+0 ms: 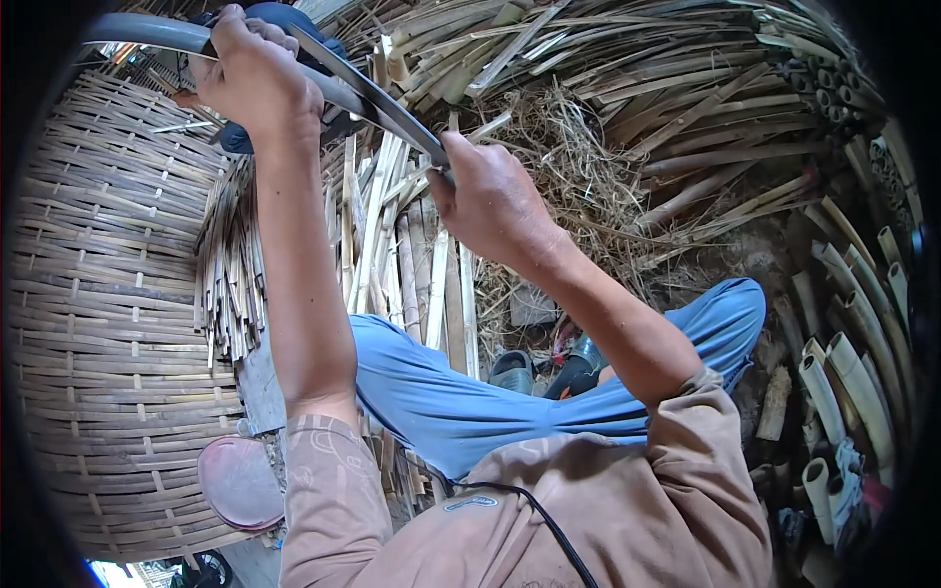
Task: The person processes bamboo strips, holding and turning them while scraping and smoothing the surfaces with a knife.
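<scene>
In the upper left, my left hand (257, 78) is wrapped round a long grey-green bamboo pole (147, 32), which slants down to the right past my fist. My right hand (495, 201), right of it, is closed round the handle end of a long-bladed knife (368, 86). The handle itself is mostly hidden in my fist. From there the blade reaches up and to the left, lying along or across the pole near my left hand. Whether the edge is cutting into the pole I cannot tell.
A woven bamboo panel (118, 323) fills the left side. Split strips (397, 255) lie between my arms, and curly shavings (578, 167) beyond my right hand. More long strips (676, 73) are heaped at the back. Cut bamboo tubes (863, 392) crowd the right.
</scene>
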Motion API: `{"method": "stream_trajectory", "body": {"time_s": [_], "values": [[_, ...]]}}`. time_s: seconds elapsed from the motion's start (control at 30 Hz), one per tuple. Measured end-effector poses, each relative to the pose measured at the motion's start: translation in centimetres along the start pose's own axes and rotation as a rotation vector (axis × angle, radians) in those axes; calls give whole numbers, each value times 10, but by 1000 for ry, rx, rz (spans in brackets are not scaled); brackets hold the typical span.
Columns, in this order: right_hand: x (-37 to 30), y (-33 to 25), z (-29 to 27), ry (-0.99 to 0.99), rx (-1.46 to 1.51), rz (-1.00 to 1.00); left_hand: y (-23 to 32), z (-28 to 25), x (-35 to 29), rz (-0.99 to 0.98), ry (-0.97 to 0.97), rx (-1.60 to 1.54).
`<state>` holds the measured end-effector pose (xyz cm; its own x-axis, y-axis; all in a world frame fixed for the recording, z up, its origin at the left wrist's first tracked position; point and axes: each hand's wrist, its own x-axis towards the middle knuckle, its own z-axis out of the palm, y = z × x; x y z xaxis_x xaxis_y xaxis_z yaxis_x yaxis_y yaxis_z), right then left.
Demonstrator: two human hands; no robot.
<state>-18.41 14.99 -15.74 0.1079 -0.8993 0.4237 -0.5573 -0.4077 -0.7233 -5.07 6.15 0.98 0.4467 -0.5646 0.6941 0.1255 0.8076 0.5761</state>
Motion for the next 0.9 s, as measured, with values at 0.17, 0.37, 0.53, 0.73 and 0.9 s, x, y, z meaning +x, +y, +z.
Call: {"method": "stream_trajectory", "body": {"time_s": [0.17,0.37,0.53,0.73,0.9], "values": [[-25,66,29,-107,-44,168,-1,-7,-1,-9,-28,-31],[-30,32,12,12,64,75,4,-20,18,-47,-298,-41],[-16,37,16,-15,-2,88,3,-2,-5,-21,-311,-121],[-20,23,7,-85,50,135,6,-11,-5,4,-235,-176],[-27,12,28,-46,162,199,2,-1,-8,49,-172,-39]]}}
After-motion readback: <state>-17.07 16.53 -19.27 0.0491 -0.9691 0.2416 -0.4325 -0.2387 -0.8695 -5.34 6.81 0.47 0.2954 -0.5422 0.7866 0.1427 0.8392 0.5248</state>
